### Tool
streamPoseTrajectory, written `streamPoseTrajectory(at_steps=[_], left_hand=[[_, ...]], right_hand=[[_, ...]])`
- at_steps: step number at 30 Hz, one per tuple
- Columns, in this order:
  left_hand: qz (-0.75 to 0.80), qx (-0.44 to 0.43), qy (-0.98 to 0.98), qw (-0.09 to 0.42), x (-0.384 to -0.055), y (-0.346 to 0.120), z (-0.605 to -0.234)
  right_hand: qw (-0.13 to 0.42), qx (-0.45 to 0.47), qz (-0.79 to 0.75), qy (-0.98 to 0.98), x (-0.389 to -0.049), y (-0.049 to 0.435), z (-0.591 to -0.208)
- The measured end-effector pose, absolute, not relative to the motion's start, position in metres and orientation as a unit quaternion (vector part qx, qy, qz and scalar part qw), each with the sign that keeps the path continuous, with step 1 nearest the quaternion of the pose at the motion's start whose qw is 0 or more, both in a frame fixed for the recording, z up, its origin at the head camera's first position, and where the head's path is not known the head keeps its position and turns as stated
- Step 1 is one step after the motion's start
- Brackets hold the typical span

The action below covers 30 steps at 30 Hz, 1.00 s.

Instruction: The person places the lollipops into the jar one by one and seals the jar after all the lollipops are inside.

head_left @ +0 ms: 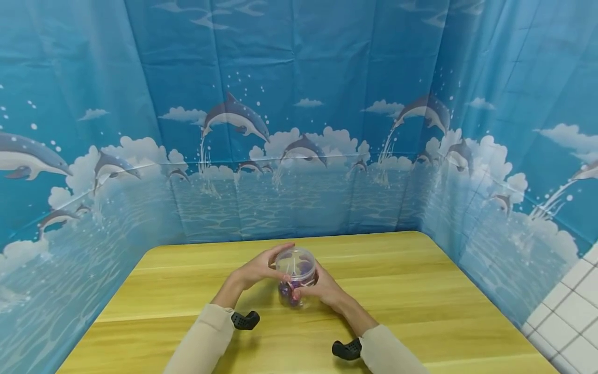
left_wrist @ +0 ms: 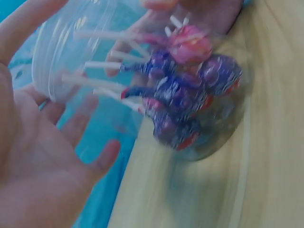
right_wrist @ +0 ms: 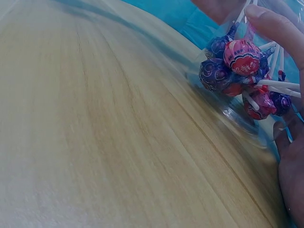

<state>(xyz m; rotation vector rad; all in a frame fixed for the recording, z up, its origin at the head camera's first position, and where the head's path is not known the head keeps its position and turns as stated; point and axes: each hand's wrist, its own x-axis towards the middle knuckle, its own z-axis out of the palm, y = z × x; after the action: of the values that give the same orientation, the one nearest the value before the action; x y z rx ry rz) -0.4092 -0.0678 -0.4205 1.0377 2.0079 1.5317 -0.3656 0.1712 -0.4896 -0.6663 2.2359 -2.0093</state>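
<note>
A clear round plastic jar point(head_left: 285, 297) stands upright on the wooden table. Inside are several lollipops point(left_wrist: 178, 92) in purple and pink-red wrappers, heads at the bottom and white sticks mostly pointing up. My left hand point(head_left: 259, 269) arches over the jar's top, thumb and fingers curved round the clear ribbed lid point(left_wrist: 50, 71). On the other side, my right hand point(head_left: 327, 291) grips the jar's body, its thumb point(right_wrist: 275, 23) lying across the front wall. The right hand's other fingers are partly hidden behind the jar.
The yellow wood-grain table point(head_left: 411, 296) stretches out around the jar. Blue dolphin-print curtains point(head_left: 299, 197) hang behind it and along both sides. White wall tiles point(head_left: 567, 311) show at the lower right. Each wrist carries a black strap-like piece point(head_left: 245, 320).
</note>
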Motion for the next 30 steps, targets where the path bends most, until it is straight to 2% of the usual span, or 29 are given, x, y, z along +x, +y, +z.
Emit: streamPoseTrajectory(at_steps=[2,8,10,13,19,22,26,30], left_hand=[[0.544,0.363,0.731,0.196,-0.404,-0.064,-0.421],[0.551,0.289,0.779,0.080,-0.380,-0.048,-0.424],[0.568,0.267,0.776,0.063,-0.377,-0.046,-0.426],[0.587,0.271,0.758,0.083,-0.382,-0.048,-0.429],[0.606,0.347,0.685,0.206,-0.409,-0.060,-0.431],[0.615,0.360,0.659,0.240,-0.413,-0.063,-0.433],[0.625,0.356,0.659,0.218,-0.404,-0.060,-0.434],[0.615,0.321,0.707,0.137,-0.391,-0.051,-0.433]], right_hand=[[0.028,-0.214,-0.650,0.729,-0.365,0.171,-0.491],[0.024,-0.208,-0.647,0.733,-0.363,0.170,-0.493],[0.023,-0.207,-0.643,0.737,-0.364,0.170,-0.493],[0.021,-0.209,-0.645,0.735,-0.365,0.170,-0.492],[0.023,-0.206,-0.653,0.729,-0.366,0.170,-0.491],[0.026,-0.204,-0.650,0.732,-0.366,0.170,-0.493],[0.028,-0.204,-0.652,0.730,-0.365,0.171,-0.496],[0.026,-0.213,-0.650,0.729,-0.365,0.172,-0.494]])
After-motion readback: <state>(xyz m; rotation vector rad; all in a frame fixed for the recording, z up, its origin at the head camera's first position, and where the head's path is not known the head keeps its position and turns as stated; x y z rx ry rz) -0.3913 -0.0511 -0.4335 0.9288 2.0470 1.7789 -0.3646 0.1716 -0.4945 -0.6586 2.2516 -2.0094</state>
